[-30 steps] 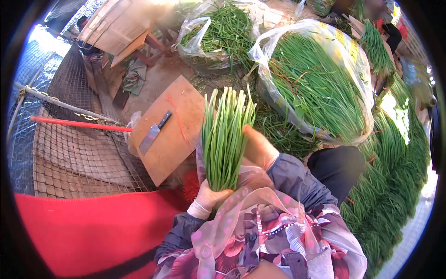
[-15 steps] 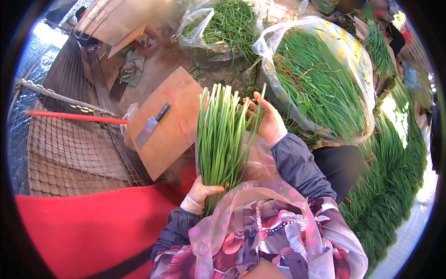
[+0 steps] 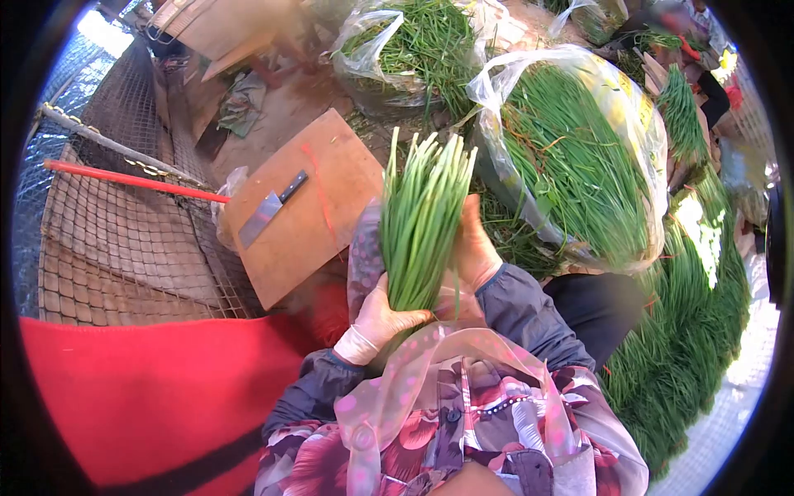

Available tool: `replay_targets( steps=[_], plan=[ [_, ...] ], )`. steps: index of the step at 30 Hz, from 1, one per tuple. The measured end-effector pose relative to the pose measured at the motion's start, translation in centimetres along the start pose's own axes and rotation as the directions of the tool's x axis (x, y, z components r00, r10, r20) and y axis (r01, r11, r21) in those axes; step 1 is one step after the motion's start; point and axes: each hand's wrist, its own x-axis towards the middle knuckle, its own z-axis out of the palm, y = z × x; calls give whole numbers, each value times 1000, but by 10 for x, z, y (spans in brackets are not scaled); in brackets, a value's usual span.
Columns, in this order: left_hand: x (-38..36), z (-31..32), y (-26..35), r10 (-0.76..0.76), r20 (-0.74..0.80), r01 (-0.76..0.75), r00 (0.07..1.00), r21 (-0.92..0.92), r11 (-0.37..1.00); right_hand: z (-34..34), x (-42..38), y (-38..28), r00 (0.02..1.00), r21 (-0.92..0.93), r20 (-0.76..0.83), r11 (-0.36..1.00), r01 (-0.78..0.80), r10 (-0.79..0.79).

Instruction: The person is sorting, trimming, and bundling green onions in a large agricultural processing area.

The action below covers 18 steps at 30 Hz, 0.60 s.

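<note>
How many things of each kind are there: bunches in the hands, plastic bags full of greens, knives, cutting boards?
Bunch of greens, left hand gripping it, right hand beside it: 1
Plastic bags of greens: 2
Knife: 1
Cutting board: 1
Total: 5

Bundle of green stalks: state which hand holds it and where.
The left hand grips the bundle of green stalks around its lower end; the right hand presses against its right side, higher up.
</note>
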Motion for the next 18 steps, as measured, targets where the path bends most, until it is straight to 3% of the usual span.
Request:
replay_targets(
  steps=[1,2,3,6,8,11,12,14,16,17,18],
  plan=[
    [0,1,8,39,61,-50,997,195,980,-10,5,5,999,-24,-37,1000,-18,17],
    [6,3,14,77,135,-123,988,383,916,-13,7,3,994,65,-91,996,61,-55],
    [7,8,10,6,120,-6,993,2,1000,-7,6,-1,991,67,-104,994,91,-83],
    [18,30,-4,-9,158,18,987,-60,998,27,-7,-8,995,219,-95,974,53,-33],
    [24,34,-12,35,148,-29,988,-40,999,23,-2,-6,988,215,-152,974,72,-40],
    [24,53,-1,-243,161,286,956,-345,894,10,2,0,974,161,-221,982,97,-60],
    [24,52,0,-245,157,286,957,-346,894,4,4,0,974,163,-220,982,93,-55],
    [23,47,2,-243,124,268,962,-271,925,-7,7,-4,991,-40,-91,995,92,-95],
    [19,35,14,-221,149,259,964,-331,908,-21,6,-19,994,-265,-74,962,57,-79],
    [17,25,22,-248,122,272,961,-256,928,-13,-6,-47,953,-418,-176,895,156,-248],
    [16,20,25,-275,98,289,956,-179,940,-15,-3,-55,806,-636,-194,697,330,-559]
  ],
)
